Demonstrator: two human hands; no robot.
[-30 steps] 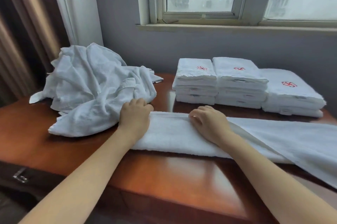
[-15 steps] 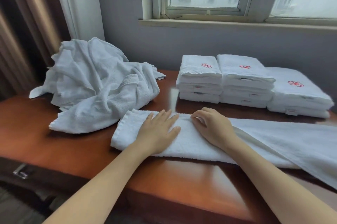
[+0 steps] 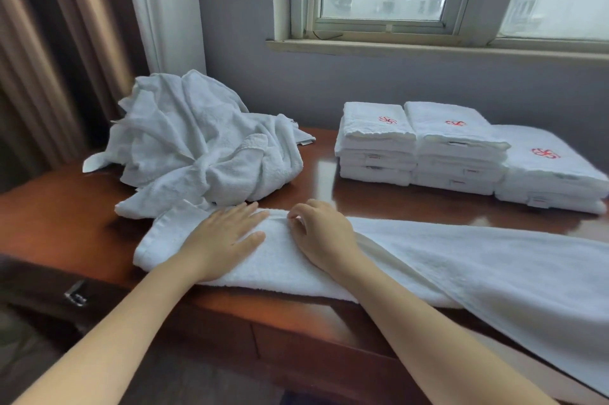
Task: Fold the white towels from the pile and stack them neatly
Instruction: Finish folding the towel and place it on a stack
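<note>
The long towel (image 3: pixel 428 249) ran off the right side of my view, so I could not see its far end; past the counter's (image 3: pixel 66 223) front edge its right part hung down. How many towels made up the crumpled pile (image 3: pixel 204 147) at the back left corner I could not count, as the folds hid one another. The layers within the stacks were also hard to tell apart.

The long towel was thick white terry, folded into a narrow band along the front edge. The counter was glossy reddish-brown wood. I counted three stacks of folded towels along the back right: one (image 3: pixel 375 141), a second (image 3: pixel 454 147) touching it, and a lower third (image 3: pixel 547 167), each topped with a red embroidered emblem.

My left hand (image 3: pixel 224 240) lay flat on the band, fingers straight and spread, pressing it down. My right hand (image 3: pixel 323 236) sat just beside it, fingers curled, gripping the band's far fold.
</note>
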